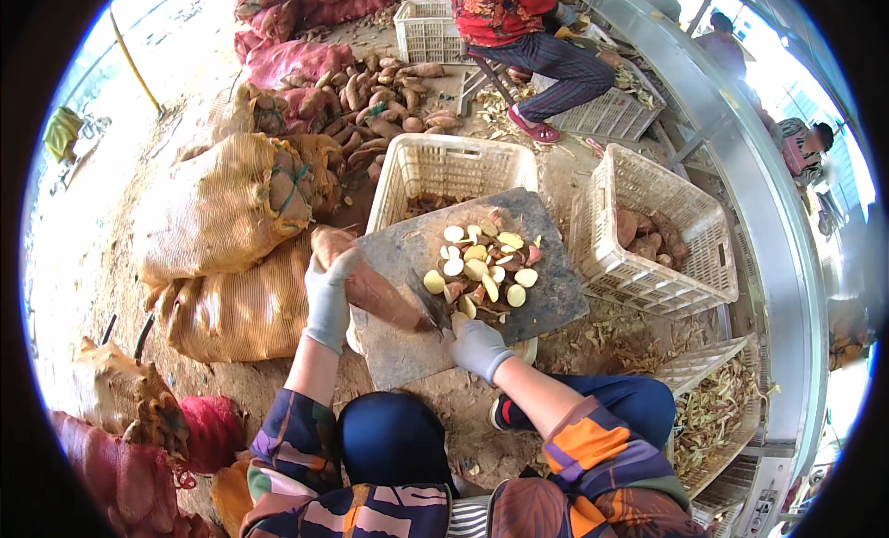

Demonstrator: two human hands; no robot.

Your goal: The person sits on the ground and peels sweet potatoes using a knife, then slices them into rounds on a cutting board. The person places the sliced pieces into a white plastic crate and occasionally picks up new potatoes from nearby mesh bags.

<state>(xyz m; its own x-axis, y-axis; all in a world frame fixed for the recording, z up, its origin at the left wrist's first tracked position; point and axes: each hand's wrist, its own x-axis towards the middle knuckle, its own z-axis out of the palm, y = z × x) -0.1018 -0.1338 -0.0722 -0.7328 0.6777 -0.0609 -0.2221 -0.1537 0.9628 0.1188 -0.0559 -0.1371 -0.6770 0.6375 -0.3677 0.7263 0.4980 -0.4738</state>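
Note:
My left hand, in a light glove, is closed around the upper end of a long reddish-brown sweet potato. Its lower end rests on a dark, worn cutting board. In my gloved right hand is a knife, the dark blade set close to that lower end; its handle is mostly hidden by my fingers. Beyond the knife, pale cut slices and end pieces lie scattered on the board. The board lies tilted across a cream plastic crate.
Full mesh sacks lie at left, with loose sweet potatoes behind. At right are a crate holding sweet potatoes, one with peelings, and a metal frame. Another person sits working at the back.

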